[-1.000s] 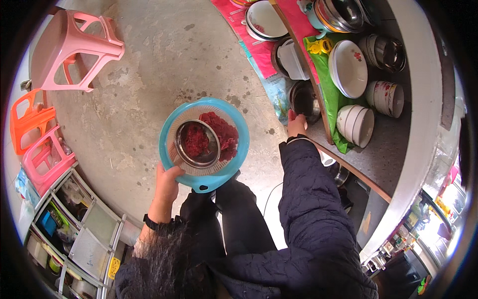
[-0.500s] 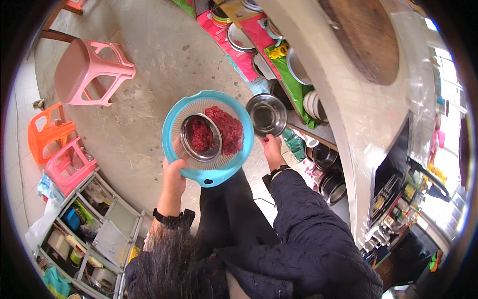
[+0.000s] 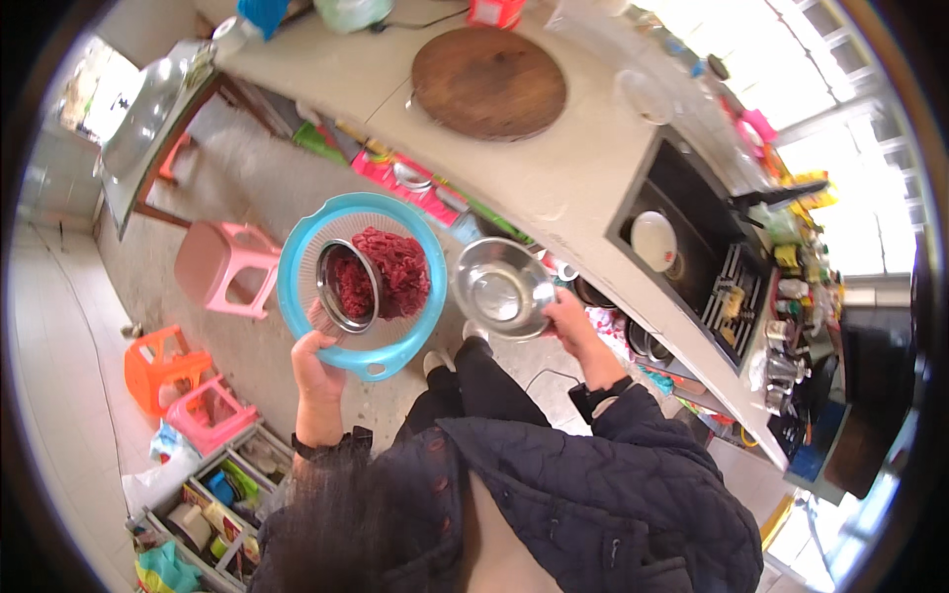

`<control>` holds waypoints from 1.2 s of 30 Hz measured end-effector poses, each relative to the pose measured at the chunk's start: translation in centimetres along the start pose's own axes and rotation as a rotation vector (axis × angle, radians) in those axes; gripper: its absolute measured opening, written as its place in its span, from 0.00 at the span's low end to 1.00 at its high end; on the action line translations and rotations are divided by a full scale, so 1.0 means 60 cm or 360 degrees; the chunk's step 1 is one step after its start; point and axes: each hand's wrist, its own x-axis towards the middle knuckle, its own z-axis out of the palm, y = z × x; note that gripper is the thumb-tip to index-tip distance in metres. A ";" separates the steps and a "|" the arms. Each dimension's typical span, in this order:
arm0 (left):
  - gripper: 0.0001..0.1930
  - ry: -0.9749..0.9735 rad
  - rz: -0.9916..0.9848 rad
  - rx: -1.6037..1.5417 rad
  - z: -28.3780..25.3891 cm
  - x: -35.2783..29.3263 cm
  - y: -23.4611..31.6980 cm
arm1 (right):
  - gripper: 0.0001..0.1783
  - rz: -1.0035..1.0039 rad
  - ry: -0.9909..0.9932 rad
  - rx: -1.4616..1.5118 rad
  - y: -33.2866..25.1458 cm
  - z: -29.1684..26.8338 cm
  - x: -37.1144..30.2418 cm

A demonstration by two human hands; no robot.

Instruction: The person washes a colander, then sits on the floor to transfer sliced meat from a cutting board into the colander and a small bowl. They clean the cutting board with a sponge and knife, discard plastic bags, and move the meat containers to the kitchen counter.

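Note:
My left hand (image 3: 318, 371) grips the near rim of a light-blue colander (image 3: 293, 259) with a pale slatted inside. Red raw meat in strips (image 3: 402, 275) lies in the colander's right part. Beside the strips, a small steel bowl (image 3: 374, 304) sits tilted in the colander, with finer red meat (image 3: 349, 282) in it. My right hand (image 3: 571, 324) is closed on the right rim of a larger steel bowl (image 3: 499, 295), held tipped so its bare shiny inside shows. The bowl hangs just right of the colander, apart from it.
A pale counter (image 3: 583, 183) runs along the right, bearing a round wooden board (image 3: 489, 84) and a dark stove (image 3: 682, 242) with a white plate (image 3: 653, 241). Dishes and pots fill shelves below. Pink stools (image 3: 213, 267) and an orange stool (image 3: 163, 371) stand left, near a low cabinet (image 3: 213, 509).
My view has swung so that more counter and the stove show. My right hand has turned the steel bowl, its inside now facing me more. The colander stays in my left hand.

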 end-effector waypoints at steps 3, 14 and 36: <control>0.34 -0.0057 -0.0079 0.0021 0.081 -0.017 0.028 | 0.10 0.0184 0.0062 0.0486 -0.071 -0.146 -0.053; 0.22 -0.0474 -0.0419 0.0330 0.403 0.059 -0.112 | 0.19 -0.0659 0.0529 -0.0037 -0.149 -0.299 -0.014; 0.23 -0.0522 -0.1311 0.1699 0.184 0.073 -0.253 | 0.20 -0.0316 0.0043 0.0699 -0.156 -0.266 0.154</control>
